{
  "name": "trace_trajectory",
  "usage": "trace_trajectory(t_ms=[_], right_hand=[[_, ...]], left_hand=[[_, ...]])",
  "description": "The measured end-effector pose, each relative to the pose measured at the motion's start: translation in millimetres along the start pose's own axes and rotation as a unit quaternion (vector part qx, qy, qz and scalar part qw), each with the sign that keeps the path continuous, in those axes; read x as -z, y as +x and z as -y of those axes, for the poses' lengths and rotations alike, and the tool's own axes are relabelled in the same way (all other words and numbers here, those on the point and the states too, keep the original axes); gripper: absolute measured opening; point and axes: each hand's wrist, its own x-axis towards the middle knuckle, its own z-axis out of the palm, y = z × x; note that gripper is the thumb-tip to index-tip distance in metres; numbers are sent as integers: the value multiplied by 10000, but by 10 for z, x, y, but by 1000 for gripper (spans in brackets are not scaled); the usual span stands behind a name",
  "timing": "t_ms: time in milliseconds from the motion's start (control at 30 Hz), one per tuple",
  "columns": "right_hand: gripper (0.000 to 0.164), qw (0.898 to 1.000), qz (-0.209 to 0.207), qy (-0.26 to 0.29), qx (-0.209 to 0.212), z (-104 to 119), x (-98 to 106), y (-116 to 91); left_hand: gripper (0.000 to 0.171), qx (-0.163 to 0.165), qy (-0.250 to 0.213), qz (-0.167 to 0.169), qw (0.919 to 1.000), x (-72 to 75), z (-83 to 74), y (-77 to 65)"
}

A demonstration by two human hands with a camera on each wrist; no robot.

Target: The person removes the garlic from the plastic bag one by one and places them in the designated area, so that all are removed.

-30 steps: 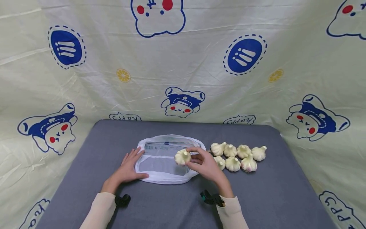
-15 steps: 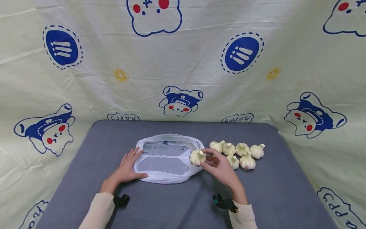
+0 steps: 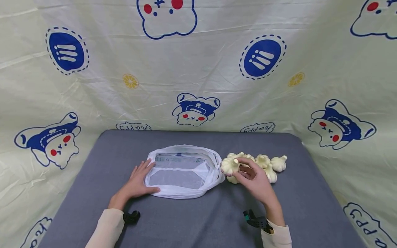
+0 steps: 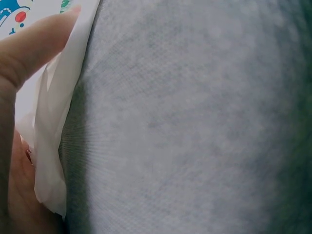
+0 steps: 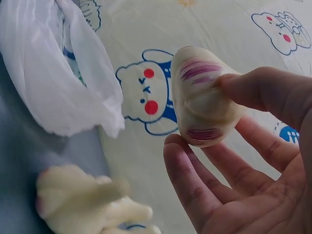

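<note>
A white plastic bag (image 3: 186,193) lies open-mouthed on the grey table, its rim rolled into a ring. My left hand (image 3: 138,182) rests against its left side, fingers spread and thumb along the near rim; in the left wrist view the thumb (image 4: 39,41) lies over the white film. My right hand (image 3: 255,179) pinches a garlic bulb (image 3: 230,166) between thumb and fingers just right of the bag. Purple streaks show on this bulb (image 5: 204,105) in the right wrist view. More garlic bulbs (image 3: 279,164) sit behind the right hand, partly hidden by it.
The grey table (image 3: 310,206) extends to both sides and in front of the bag. Behind it hangs a pale curtain (image 3: 198,62) printed with blue and red cartoon figures. Black straps sit at both wrists.
My right hand has carried the garlic bulb rightward, from over the bag's opening to in front of the other bulbs. The left hand stays at the bag's left side.
</note>
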Motion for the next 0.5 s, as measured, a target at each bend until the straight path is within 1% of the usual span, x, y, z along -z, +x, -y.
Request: trace_trajectory(t_ms=[133, 267, 333, 500], right_hand=[[46, 9997, -131, -209, 19, -13, 89, -16], [48, 9985, -250, -479, -99, -38, 201, -58], [47, 9975, -321, -619, -122, -51, 264, -88], [46, 9956, -509, -776, -117, -83, 421, -156]], left_hand=[[109, -17, -8, -24, 10000, -6, 12, 2], [109, -18, 2, -31, 10000, -7, 15, 4], [110, -24, 13, -28, 10000, -5, 12, 3], [110, -23, -46, -48, 10000, 1, 6, -1]])
